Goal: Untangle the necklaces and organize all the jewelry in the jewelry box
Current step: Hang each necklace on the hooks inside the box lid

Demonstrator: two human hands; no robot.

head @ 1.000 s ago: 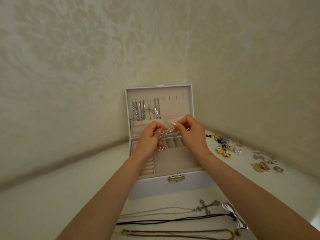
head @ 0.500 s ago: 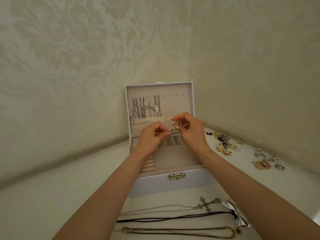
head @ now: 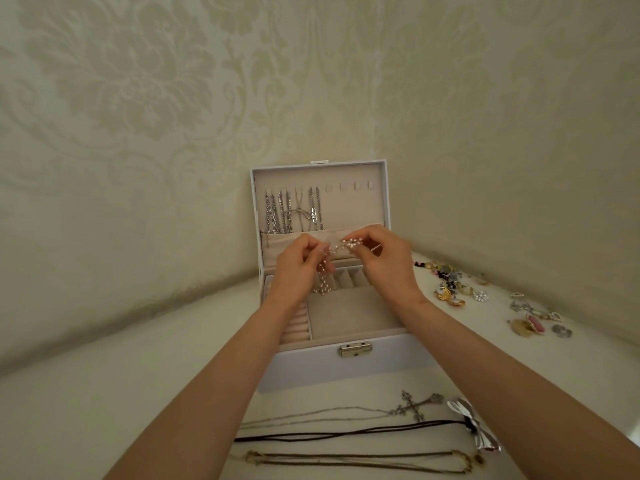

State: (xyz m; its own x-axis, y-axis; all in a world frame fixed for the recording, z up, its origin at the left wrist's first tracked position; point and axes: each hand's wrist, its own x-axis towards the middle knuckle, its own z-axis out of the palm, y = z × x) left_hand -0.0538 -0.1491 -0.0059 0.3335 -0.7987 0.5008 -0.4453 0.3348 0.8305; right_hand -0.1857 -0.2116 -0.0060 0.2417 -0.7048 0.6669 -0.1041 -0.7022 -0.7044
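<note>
Both hands (head: pixel 346 261) pinch pearl necklace (head: pixel 327 263) above jewelry box (head: pixel 346 365).

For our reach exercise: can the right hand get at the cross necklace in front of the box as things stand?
Probably not yet: the right hand and left hand both pinch the pearl strand, though the cross necklace lies uncovered.

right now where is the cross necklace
In the head view the cross necklace lies on the table just in front of the jewelry box, pendant toward the right beside the silver bow, with the black cord necklace nearer the camera.
</note>
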